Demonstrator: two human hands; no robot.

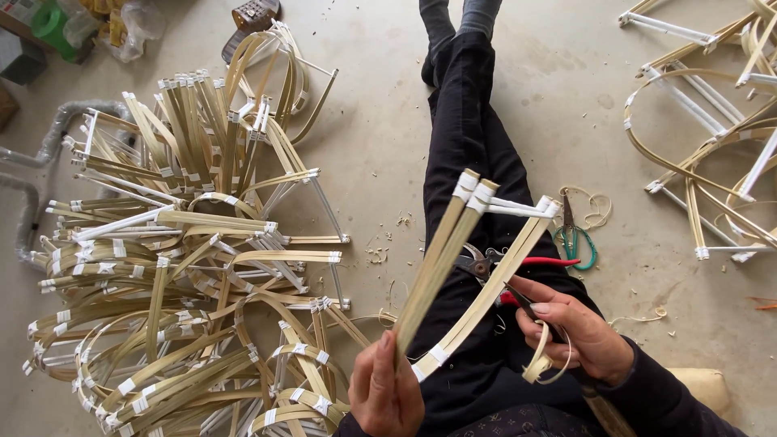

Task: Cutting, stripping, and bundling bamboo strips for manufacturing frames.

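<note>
While I watched, the left hand [386, 388] was clenched around the lower ends of a bamboo strip frame [469, 259], which rose up and away from that grip over the lap. Just right of it, the right hand [579, 336] grasped a dark-bladed tool [530, 307] and a curled strip [544, 362] — red-handled pliers [518, 263] lay just beyond (on the thigh).

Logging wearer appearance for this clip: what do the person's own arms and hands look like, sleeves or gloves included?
Both hands are bare, no gloves. No rings or watch show. The right hand comes out of a dark, navy-looking long sleeve ending at the wrist. The left hand is cut off at the frame's bottom edge, so its sleeve is unseen.
</note>
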